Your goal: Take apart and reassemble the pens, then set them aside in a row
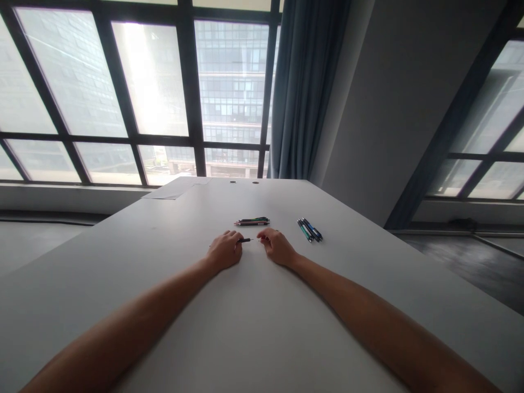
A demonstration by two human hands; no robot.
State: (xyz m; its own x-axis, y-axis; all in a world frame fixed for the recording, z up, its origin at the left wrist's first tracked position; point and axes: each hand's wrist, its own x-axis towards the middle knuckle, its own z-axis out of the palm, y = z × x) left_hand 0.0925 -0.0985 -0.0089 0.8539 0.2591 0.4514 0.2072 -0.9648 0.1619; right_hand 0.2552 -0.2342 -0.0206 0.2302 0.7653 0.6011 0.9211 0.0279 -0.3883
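My left hand [226,250] rests on the white table [262,316], its fingers closed round a dark pen [244,240]. The pen's thin pale end points right, toward my other hand. My right hand [277,246] is pinched just beyond that end, with a narrow gap between. A tiny pale piece seems to show at its fingertips, too small to name. Behind the hands lies a group of pens [251,221], dark with some red and green. To the right, several more pens [310,230] lie side by side at a slant, dark with green and blue parts.
Sheets of paper [172,190] lie at the table's far left corner. Two dark round cable holes [255,182] are set near the far edge. Beyond stand large windows [231,82], a blue-grey curtain [297,93] and a grey slanting pillar [388,98].
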